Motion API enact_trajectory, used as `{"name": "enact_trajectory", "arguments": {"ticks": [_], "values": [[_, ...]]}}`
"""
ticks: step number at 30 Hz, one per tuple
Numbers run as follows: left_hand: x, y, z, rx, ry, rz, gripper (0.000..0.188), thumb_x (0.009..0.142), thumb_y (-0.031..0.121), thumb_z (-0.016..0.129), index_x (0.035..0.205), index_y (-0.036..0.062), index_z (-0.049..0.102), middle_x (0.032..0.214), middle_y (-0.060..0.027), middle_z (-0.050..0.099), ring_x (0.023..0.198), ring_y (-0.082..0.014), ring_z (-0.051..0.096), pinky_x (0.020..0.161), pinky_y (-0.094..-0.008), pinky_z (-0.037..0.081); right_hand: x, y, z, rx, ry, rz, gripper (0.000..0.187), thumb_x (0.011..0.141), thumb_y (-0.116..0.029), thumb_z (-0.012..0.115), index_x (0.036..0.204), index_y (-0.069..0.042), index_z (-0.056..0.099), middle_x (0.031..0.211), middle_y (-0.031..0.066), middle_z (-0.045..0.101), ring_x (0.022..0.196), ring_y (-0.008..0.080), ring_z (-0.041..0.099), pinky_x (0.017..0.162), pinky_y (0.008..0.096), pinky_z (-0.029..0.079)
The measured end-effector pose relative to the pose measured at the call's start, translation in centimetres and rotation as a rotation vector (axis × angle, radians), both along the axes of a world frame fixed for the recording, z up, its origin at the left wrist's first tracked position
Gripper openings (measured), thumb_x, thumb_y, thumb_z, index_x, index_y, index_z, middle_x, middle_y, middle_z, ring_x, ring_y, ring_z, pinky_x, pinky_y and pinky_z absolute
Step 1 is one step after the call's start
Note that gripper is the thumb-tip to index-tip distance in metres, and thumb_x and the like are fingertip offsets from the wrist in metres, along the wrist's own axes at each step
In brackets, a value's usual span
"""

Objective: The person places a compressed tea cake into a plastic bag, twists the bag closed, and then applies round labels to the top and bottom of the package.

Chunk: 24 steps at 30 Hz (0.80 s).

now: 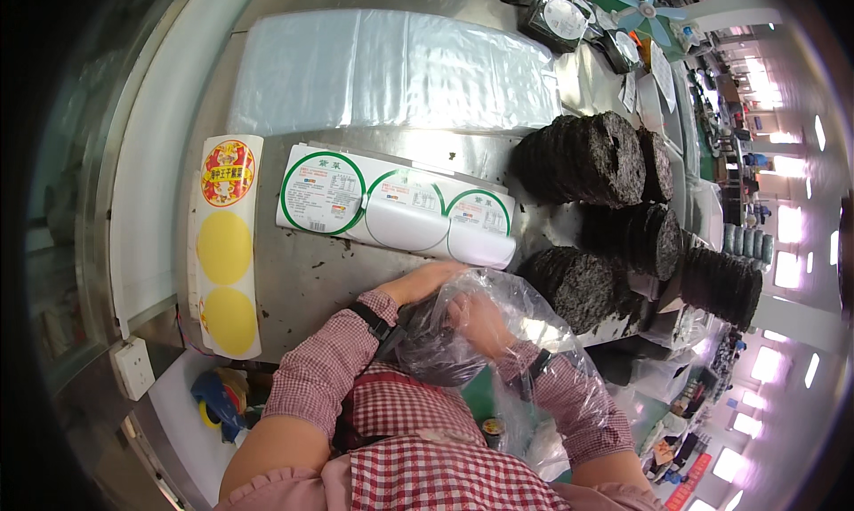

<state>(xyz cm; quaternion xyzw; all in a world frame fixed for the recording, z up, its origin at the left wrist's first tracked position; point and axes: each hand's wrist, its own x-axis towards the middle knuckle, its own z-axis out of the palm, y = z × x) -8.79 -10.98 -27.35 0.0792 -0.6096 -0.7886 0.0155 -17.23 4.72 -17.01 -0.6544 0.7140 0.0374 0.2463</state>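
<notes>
A clear plastic bag is bunched up in front of my body at the table's near edge. Something dark and rounded shows through its lower part. My left hand reaches round the far side of the bag and holds it; its fingertips are partly hidden by the plastic. My right hand is behind the clear film with its fingers curled, and what they grip is hidden. Loose film also lies over my right forearm. Just beyond my hands lie white label sheets with green rings, the nearest edge curled up.
A strip of round yellow stickers lies at left. Flat clear bags are stacked at the back. Several piles of dark dried seaweed discs stand at right. Filled black packs and a fan are at the far right.
</notes>
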Motion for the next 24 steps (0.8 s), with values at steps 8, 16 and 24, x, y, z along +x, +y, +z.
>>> {"name": "enact_trajectory", "arguments": {"ticks": [8, 16, 24], "values": [[1.1, 4.3, 8.3, 0.222, -0.006, 0.039, 0.013, 0.097, 0.013, 0.061, 0.098, 0.001, 0.064, 0.095, -0.0078, 0.068, 0.087, -0.014, 0.064, 0.079, -0.0316, 0.052, 1.6, 3.0, 1.4, -0.065, 0.0, 0.121, 0.038, 0.092, -0.019, 0.056, 0.124, 0.002, 0.054, 0.127, 0.0187, 0.055, 0.119, 0.0357, 0.054, 0.097, 0.0446, 0.048], [5.1, 8.6, 21.4, 0.074, 0.164, -0.119, 0.024, 0.098, 0.025, 0.059, 0.101, 0.0024, 0.068, 0.089, -0.0167, 0.067, 0.085, -0.0271, 0.065, 0.084, -0.0395, 0.048, 2.9, 4.7, 2.0, -0.253, 0.179, -0.047, 0.057, 0.097, -0.03, 0.054, 0.144, 0.001, 0.043, 0.148, 0.0214, 0.04, 0.135, 0.0374, 0.044, 0.109, 0.0471, 0.041], [3.9, 8.8, 25.5, -0.728, 0.318, 0.298, 0.062, 0.091, 0.046, 0.065, 0.124, -0.0045, 0.051, 0.104, -0.0202, 0.064, 0.089, -0.0363, 0.064, 0.084, -0.0387, 0.051, 1.7, 5.0, -1.5, 0.007, 0.334, -0.198, 0.063, 0.094, -0.036, 0.051, 0.149, -0.011, 0.035, 0.145, 0.0186, 0.045, 0.132, 0.0361, 0.045, 0.113, 0.0488, 0.037]]}}
